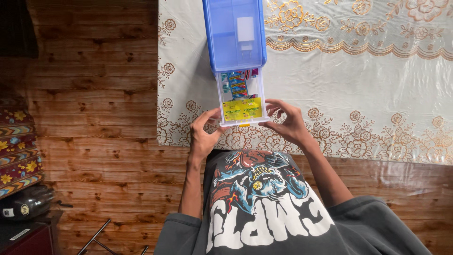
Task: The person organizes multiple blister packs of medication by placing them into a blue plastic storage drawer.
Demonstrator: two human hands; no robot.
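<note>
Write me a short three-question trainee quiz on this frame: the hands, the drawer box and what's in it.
1. True or false: the clear drawer is pulled out of the blue box toward the person.
2. Which hand touches the drawer's front corners? A) left hand only B) right hand only C) both
3. Fill in: the packet lying at the front of the drawer is mostly ____ in colour.

Key
1. True. The drawer sticks out from under the box, over the floral tablecloth.
2. C. The left hand is at the left corner, the right hand at the right corner.
3. Yellow: the yellow packet lies in front of blue packets.
</note>
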